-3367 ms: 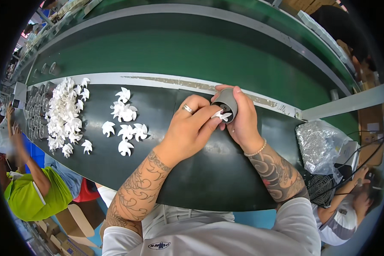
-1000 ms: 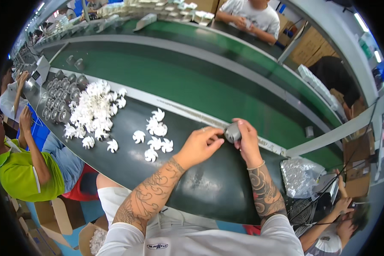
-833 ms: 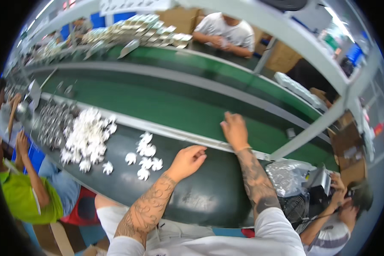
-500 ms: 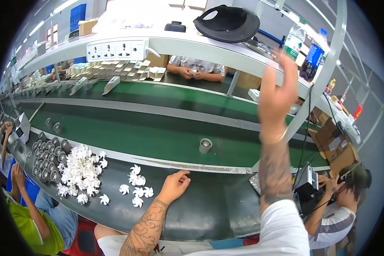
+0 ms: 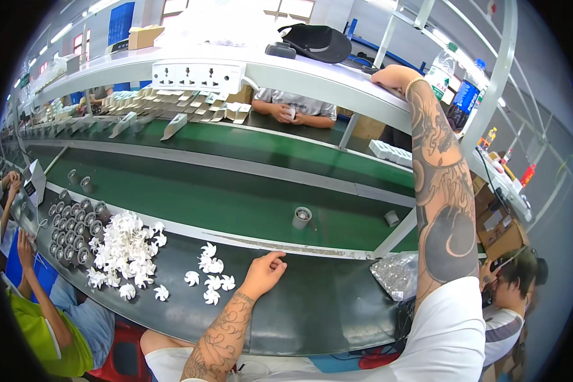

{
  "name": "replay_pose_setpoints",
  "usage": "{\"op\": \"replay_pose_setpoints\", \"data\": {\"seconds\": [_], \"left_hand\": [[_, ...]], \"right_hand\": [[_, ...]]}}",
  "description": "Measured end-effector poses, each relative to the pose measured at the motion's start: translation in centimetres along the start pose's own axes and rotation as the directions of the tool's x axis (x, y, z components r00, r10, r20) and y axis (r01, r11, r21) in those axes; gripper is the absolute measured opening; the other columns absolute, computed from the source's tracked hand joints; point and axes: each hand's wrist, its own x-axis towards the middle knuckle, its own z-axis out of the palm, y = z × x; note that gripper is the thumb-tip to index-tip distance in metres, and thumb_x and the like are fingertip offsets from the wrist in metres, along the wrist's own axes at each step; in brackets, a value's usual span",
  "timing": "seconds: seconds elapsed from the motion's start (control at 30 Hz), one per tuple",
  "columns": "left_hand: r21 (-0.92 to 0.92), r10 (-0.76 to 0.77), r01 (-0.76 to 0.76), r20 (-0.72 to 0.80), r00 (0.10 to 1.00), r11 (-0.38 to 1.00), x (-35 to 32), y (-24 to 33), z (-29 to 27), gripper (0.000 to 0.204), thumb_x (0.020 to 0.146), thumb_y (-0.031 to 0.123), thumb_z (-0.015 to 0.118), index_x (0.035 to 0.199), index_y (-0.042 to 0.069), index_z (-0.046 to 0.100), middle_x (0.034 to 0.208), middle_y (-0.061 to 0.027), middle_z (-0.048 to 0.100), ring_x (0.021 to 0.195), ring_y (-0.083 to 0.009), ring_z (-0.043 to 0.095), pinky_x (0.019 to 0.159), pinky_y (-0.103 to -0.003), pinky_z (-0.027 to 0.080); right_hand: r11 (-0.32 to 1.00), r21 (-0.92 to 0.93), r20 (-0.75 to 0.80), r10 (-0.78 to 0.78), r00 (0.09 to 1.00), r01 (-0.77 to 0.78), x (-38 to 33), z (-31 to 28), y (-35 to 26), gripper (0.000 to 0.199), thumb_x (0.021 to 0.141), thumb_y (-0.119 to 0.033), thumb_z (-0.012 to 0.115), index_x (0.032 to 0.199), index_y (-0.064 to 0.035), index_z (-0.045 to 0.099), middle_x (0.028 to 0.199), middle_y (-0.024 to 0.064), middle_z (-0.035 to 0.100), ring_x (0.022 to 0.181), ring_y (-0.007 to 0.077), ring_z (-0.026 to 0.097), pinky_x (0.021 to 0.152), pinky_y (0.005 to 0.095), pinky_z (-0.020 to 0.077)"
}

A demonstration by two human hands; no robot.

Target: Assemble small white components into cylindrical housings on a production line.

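My left hand (image 5: 265, 274) rests on the dark bench mat (image 5: 299, 318) by the belt's edge, fingers loosely bent and nothing visible in it. To its left lie several small white bladed fan wheels (image 5: 211, 264), with a bigger heap of white fan wheels (image 5: 126, 245) beyond. My right arm stretches up, and my right hand (image 5: 396, 77) is on the raised shelf (image 5: 337, 76), close to a black cap (image 5: 318, 43) and some small dark items. Its fingertips are hidden, so whether it grips anything does not show.
Grey round housings (image 5: 76, 230) stand grouped at the left. One grey housing (image 5: 302, 218) sits on the green belt (image 5: 235, 204), another (image 5: 391, 218) farther right. A clear plastic bag (image 5: 398, 277) lies by my right arm. Bottles (image 5: 468, 89) and a power strip (image 5: 197, 76) are at the shelf. Other people sit around.
My right hand has gone from raised, blurred in mid-air, to down on the shelf by the cap. My left hand stays on the bench. The view has shifted slightly.
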Motion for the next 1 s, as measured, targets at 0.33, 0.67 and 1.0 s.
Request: {"op": "replay_pose_setpoints", "data": {"seconds": [0.33,0.67,1.0], "left_hand": [[-0.019,-0.028,0.028,0.033,0.999,0.999,-0.1,0.8,0.3,0.027,0.088,0.01,0.068,0.113,0.0,0.063,0.081,-0.0083,0.069,0.069,-0.0151,0.066,0.069,-0.028,0.054],[0.005,-0.027,0.027,0.033,0.999,1.0,-0.1,1.3,-0.1,0.026,0.088,0.012,0.068,0.111,0.001,0.064,0.08,-0.0106,0.07,0.07,-0.02,0.068,0.07,-0.031,0.055],[-0.01,-0.035,0.036,0.066,0.997,0.999,0.0,1.3,-0.2,0.026,0.088,0.013,0.068,0.111,0.002,0.064,0.08,-0.0102,0.07,0.071,-0.0213,0.068,0.07,-0.031,0.055]], "right_hand": [[0.967,0.24,-0.065,-0.07,0.995,0.084,-0.2,1.0,1.0,0.04,0.081,-0.031,0.061,0.101,0.0023,0.07,0.095,0.0122,0.066,0.086,0.0217,0.057,0.077,0.0381,0.0445],[0.973,0.218,-0.027,-0.067,0.997,0.071,0.4,1.2,1.1,0.045,0.08,-0.035,0.064,0.105,0.0007,0.072,0.109,0.0179,0.067,0.097,0.0264,0.061,0.087,0.0389,0.0468],[0.77,-0.079,-0.345,-0.617,0.707,0.634,3.7,0.8,-5.4,0.05,0.088,-0.042,0.059,0.12,-0.0043,0.068,0.126,0.0171,0.064,0.118,0.0304,0.058,0.104,0.0396,0.041]]}}
